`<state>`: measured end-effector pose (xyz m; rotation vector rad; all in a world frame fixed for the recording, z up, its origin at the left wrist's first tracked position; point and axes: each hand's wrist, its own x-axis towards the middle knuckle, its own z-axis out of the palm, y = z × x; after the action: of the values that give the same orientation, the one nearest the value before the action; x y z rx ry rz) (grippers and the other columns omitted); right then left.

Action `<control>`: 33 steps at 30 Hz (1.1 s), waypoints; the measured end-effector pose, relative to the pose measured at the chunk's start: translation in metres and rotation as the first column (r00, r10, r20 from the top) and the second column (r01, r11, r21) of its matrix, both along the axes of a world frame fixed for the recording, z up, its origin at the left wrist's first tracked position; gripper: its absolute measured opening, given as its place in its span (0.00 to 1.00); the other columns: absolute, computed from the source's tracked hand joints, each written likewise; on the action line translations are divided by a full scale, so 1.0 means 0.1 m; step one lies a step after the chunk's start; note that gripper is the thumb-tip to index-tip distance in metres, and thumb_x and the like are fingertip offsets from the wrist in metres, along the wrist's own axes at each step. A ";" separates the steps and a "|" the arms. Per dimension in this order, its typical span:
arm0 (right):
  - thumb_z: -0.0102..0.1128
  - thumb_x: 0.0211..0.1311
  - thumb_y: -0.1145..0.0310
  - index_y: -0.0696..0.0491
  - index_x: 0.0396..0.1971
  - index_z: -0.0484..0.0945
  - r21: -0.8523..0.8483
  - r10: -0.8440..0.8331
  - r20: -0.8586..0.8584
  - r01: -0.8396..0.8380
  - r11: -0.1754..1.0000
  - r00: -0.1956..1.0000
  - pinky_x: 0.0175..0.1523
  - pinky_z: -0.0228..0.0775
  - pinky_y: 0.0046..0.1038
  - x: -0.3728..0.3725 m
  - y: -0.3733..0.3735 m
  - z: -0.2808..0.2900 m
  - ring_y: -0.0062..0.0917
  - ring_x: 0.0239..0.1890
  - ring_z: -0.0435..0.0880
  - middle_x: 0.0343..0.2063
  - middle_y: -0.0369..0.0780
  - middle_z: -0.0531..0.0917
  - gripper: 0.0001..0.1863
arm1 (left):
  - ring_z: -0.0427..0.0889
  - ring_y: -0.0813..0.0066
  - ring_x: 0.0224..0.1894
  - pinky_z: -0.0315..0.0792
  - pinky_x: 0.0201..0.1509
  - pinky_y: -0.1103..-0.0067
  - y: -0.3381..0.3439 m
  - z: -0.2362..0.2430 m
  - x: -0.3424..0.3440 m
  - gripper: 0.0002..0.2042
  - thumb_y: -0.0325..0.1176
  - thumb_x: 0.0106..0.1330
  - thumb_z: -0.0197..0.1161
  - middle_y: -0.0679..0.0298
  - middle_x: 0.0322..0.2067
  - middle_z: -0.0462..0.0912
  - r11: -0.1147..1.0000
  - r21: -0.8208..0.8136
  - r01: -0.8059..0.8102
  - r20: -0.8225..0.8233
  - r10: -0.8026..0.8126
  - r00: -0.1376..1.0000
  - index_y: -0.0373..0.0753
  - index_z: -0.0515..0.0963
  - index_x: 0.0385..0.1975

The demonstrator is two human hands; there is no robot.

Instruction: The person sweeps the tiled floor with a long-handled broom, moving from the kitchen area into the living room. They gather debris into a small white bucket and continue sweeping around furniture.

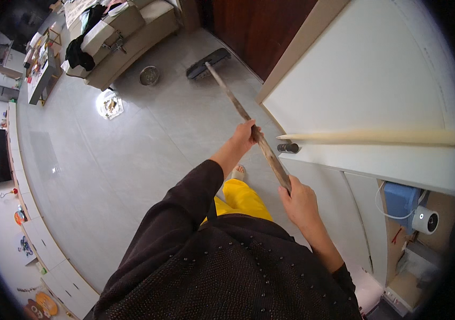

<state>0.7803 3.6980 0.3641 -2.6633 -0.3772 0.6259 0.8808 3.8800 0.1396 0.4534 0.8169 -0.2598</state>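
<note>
A long wooden handle (pixel 270 154) runs diagonally from near my body to a dark broom head (pixel 206 63) on the grey floor, close to the dark reddish-brown door. My left hand (pixel 246 136) is closed round the middle of the handle. Lower down, my right hand (pixel 299 202) grips it near the end. Beyond my left hand, a round metal bowl (pixel 149 76) lies on the floor, with a bright square tray-like item (pixel 110 105) farther left, its contents unclear.
A beige sofa (pixel 147 22) with clothes stands at the upper left, near a cluttered table (pixel 43 80). A long white cabinet (pixel 46 240) lines the left wall. At my right are a white panel with a ledge, a dark cylinder (pixel 287 148) and an open cubby with devices (pixel 424 220).
</note>
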 end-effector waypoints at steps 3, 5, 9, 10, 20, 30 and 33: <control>0.55 0.55 0.61 0.59 0.49 0.66 0.009 0.048 -0.065 -0.048 0.999 0.997 0.34 0.69 0.44 0.24 0.24 0.01 0.47 0.27 0.78 0.23 0.50 0.79 0.24 | 0.73 0.68 0.24 0.76 0.30 0.70 0.11 -0.05 0.24 0.09 0.34 0.64 0.53 0.59 0.25 0.71 0.999 0.020 -0.046 -0.030 0.047 0.998 0.35 0.65 0.34; 0.55 0.54 0.62 0.58 0.53 0.63 -0.014 0.045 -0.163 -0.048 0.999 0.986 0.35 0.69 0.44 0.33 0.44 0.09 0.48 0.28 0.78 0.23 0.51 0.79 0.27 | 0.73 0.69 0.23 0.75 0.29 0.70 0.16 -0.13 0.30 0.08 0.32 0.63 0.54 0.59 0.24 0.71 1.000 0.008 -0.014 -0.048 0.015 0.999 0.35 0.65 0.34; 0.58 0.52 0.60 0.52 0.56 0.60 0.301 0.252 -0.321 -0.153 0.941 0.913 0.37 0.70 0.43 0.42 0.76 0.10 0.48 0.30 0.78 0.25 0.51 0.78 0.31 | 0.73 0.70 0.22 0.74 0.26 0.73 0.33 -0.40 0.25 0.09 0.33 0.60 0.56 0.60 0.22 0.71 0.998 -0.058 0.023 -0.041 -0.026 0.999 0.37 0.65 0.32; 0.59 0.51 0.60 0.51 0.55 0.61 0.365 0.347 -0.325 -0.222 0.904 0.880 0.37 0.70 0.42 0.40 0.89 0.18 0.48 0.31 0.78 0.26 0.51 0.79 0.31 | 0.73 0.70 0.21 0.74 0.25 0.74 0.40 -0.47 0.25 0.09 0.33 0.59 0.57 0.61 0.21 0.71 0.991 -0.133 0.018 -0.040 -0.023 0.999 0.37 0.66 0.30; 0.67 0.40 0.49 0.47 0.32 0.79 -0.114 0.765 0.326 -0.781 0.615 0.555 0.22 0.61 0.26 0.49 2.83 0.47 0.23 0.18 0.73 0.18 0.33 0.70 0.21 | 0.69 0.77 0.13 0.66 0.17 0.81 1.89 -0.39 0.18 0.10 0.31 0.58 0.57 0.68 0.12 0.69 0.743 -0.656 -0.130 0.113 0.267 0.957 0.42 0.65 0.16; 0.67 0.38 0.63 0.52 0.22 0.75 0.067 0.698 0.670 -0.958 0.280 0.251 0.19 0.62 0.23 0.03 4.84 0.78 0.24 0.14 0.71 0.14 0.36 0.71 0.12 | 0.73 0.69 0.18 0.76 0.25 0.74 3.69 1.47 -1.44 0.06 0.26 0.54 0.57 0.62 0.18 0.72 0.815 -0.373 -0.444 0.094 0.509 0.855 0.39 0.66 0.21; 0.66 0.41 0.66 0.53 0.22 0.76 0.128 0.669 0.716 -0.980 0.154 0.199 0.19 0.65 0.21 -0.16 5.43 0.91 0.22 0.14 0.74 0.15 0.36 0.75 0.10 | 0.74 0.71 0.19 0.75 0.24 0.76 4.15 1.14 -1.69 0.06 0.29 0.54 0.58 0.62 0.20 0.73 0.757 -0.425 -0.496 0.102 0.585 0.805 0.38 0.67 0.22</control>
<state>0.7643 4.2408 0.4548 -1.6289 -2.0587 -0.0478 0.7123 4.2945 0.2535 -0.1369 0.6169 0.1839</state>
